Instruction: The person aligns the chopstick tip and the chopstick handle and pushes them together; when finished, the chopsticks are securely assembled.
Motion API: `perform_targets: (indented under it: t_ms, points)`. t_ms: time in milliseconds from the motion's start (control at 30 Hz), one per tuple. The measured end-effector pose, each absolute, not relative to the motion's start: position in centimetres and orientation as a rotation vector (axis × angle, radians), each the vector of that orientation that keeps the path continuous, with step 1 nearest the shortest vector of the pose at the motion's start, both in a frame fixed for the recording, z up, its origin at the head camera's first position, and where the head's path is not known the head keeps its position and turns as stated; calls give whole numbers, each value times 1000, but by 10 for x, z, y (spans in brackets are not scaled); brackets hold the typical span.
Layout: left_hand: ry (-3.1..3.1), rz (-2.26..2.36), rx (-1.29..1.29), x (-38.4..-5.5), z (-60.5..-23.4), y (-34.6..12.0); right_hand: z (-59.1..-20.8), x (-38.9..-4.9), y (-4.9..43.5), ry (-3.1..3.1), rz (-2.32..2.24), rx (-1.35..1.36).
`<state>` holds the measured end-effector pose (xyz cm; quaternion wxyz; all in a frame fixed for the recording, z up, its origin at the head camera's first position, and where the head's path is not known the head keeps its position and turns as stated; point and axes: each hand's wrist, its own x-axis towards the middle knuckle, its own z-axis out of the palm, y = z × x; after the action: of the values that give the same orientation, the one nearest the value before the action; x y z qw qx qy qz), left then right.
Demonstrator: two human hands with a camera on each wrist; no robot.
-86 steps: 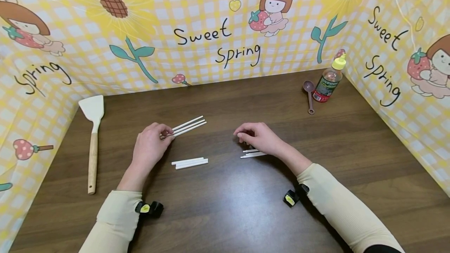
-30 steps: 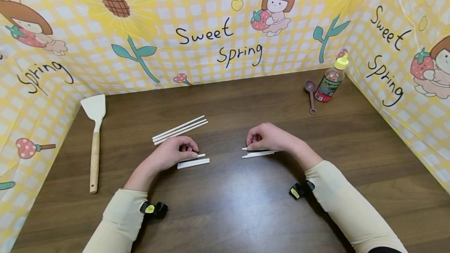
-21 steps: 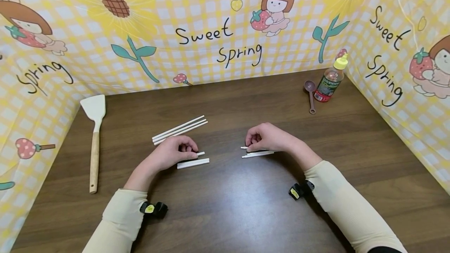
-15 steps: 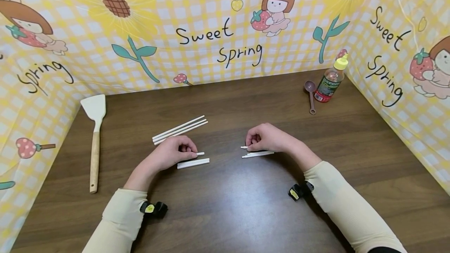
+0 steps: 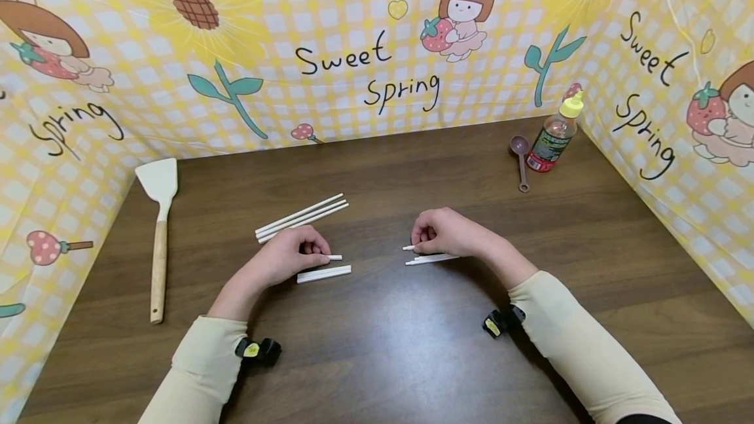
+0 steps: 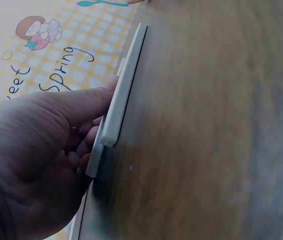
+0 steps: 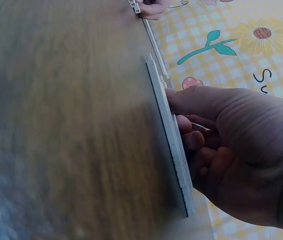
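My left hand (image 5: 294, 254) pinches a short white stick between thumb and fingers, its far end showing past the thumb. Just in front lie other short white square-sided sticks (image 5: 324, 274), seen close up as pale sticks (image 6: 124, 90) in the left wrist view. My right hand (image 5: 448, 231) pinches another white stick (image 5: 408, 248) that has a narrower tip. Beside it, more white sticks with stepped narrow tips (image 5: 432, 259) lie on the table; the right wrist view shows these sticks (image 7: 169, 135) along the fingertips. Behind my left hand, three longer thin white sticks (image 5: 303, 216) lie side by side.
A white spatula (image 5: 158, 234) with a wooden handle lies at the left. Toward the back right, a brown measuring spoon (image 5: 521, 159) lies beside a yellow-capped squeeze bottle (image 5: 552, 139). Yellow checked cloth (image 5: 341, 38) walls off the back and sides of the wooden table (image 5: 377, 345).
My left hand has left the long thin sticks and come forward to pinch a short stick. My right hand has lowered onto a narrow-tipped stick. Over the last second both hands have barely moved.
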<state>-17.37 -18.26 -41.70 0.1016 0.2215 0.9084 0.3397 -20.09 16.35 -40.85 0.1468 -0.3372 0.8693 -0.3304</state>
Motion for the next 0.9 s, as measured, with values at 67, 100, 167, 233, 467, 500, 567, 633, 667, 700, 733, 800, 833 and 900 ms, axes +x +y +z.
perform_targets:
  t_ms: [67,100,167,233,467,500,567,633,667,700,733,800,833,900]
  points:
    - [2690,1002,666,-174,-417,-182,-408,-201,163,2512,-954,-990]
    - [2692,999,671,-174,-417,-182,-408,-200,163,2518,-962,-1000]
    - [2690,1001,678,-174,-417,-182,-408,-200,162,2531,-974,-1022]
    - [2689,1005,678,-174,-417,-181,-409,-200,161,2546,-983,-1034]
    - [2699,1029,657,-174,-414,-179,-409,-200,158,2530,-1050,-972]
    - [2697,1037,653,-174,-414,-178,-409,-200,158,2522,-1064,-966]
    - [2689,1051,650,-174,-413,-177,-409,-200,158,2496,-1087,-965]
    - [2670,1075,648,-174,-412,-177,-409,-200,158,2471,-1110,-962]
    - [2656,1092,644,-174,-412,-177,-409,-200,158,2459,-1121,-962]
    - [2640,1110,646,-174,-411,-177,-409,-200,158,2448,-1130,-963]
    - [2620,1131,652,-174,-411,-177,-409,-200,158,2438,-1138,-964]
    - [2579,1173,663,-174,-411,-176,-409,-200,157,2433,-1153,-970]
    - [2563,1192,671,-174,-412,-176,-409,-200,157,2435,-1159,-976]
    - [2542,1225,697,-174,-413,-175,-409,-200,157,2438,-1170,-981]
